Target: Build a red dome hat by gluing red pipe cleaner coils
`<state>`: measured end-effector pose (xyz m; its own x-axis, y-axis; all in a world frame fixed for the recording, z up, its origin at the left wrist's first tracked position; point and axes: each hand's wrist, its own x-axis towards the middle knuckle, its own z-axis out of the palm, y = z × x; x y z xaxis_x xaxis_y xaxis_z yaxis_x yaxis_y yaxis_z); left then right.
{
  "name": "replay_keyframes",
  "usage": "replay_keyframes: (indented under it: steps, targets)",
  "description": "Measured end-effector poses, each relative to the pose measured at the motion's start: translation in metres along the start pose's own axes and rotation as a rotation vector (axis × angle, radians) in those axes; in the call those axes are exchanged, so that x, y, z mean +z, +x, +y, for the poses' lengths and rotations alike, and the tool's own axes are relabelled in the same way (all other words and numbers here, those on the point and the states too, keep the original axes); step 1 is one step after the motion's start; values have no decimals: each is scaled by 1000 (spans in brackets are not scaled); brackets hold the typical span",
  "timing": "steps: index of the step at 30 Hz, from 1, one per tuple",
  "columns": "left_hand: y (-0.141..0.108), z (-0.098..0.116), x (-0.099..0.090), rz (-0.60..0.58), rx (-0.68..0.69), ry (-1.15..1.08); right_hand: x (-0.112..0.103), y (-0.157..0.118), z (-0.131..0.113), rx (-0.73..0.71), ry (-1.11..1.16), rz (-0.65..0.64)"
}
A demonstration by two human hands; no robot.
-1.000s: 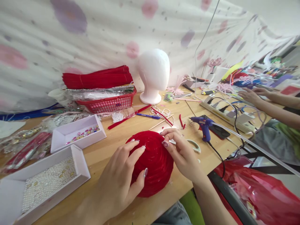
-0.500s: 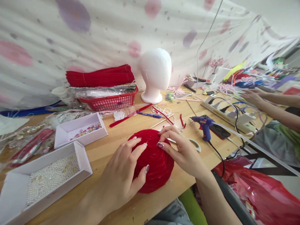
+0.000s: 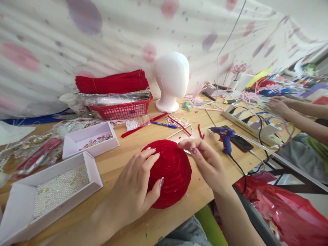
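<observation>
A round red dome (image 3: 171,177), ridged in coils of fuzzy material, sits on the table in front of me. My left hand (image 3: 135,182) rests on its left side with fingers spread, thumb apart on the near part and fingertips close to the top. Off the dome's right edge is my right hand (image 3: 205,162), its thumb and forefinger apart and nothing visible between them. Scissors lie partly hidden beneath that hand. A blue glue gun (image 3: 224,136) stands to the right with a clear glue stick in its back.
At the left are white trays of pearl beads (image 3: 61,189) and gems (image 3: 96,141). Behind stand a red basket (image 3: 123,111) of red stems and a white foam head (image 3: 170,82). A power strip (image 3: 251,124) with cords lies right, near another person's hands (image 3: 279,104).
My right hand has lifted off the top of the dome and moved right to beyond its edge. The left hand stays on the dome. My view has shifted slightly.
</observation>
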<state>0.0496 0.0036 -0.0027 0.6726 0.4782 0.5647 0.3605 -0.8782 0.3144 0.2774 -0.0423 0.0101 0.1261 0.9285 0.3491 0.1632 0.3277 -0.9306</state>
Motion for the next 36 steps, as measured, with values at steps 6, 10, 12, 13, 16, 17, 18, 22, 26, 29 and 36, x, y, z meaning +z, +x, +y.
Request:
replay_keyframes:
  steps: [6, 10, 12, 13, 16, 17, 18, 22, 26, 29, 36]
  targets:
    - [0, 0, 1, 12, 9, 6, -5, -8, -7, -23, 6, -10]
    - [0, 0, 1, 4, -4, 1, -17, -15, -9, 5, -69, 127]
    - [-1, 0, 1, 5, -7, 4, -29, -20, -8, 57, -158, 220]
    - [-1, 0, 1, 7, -4, 6, -37, -22, -7, 77, -222, 275]
    - [-1, -1, 1, 13, 1, 6, -62, -25, -9, 78, -539, 457]
    - [-1, -1, 1, 11, 1, 8, -68, -24, -11, 52, -665, 505]
    - [-2, -1, 1, 8, 0, 9, -73, -23, -13, 6, -775, 534]
    - [-2, -1, 1, 14, 7, 10, -65, -17, -21, -258, -898, 370]
    - [0, -1, 2, 28, 13, 7, -27, -22, -7, -341, -726, 133]
    - [0, -1, 3, 37, 15, 1, -15, -30, 10, -301, -837, -142]
    - [-2, -1, 3, 43, 12, -16, -18, -42, 9, -308, -853, 208]
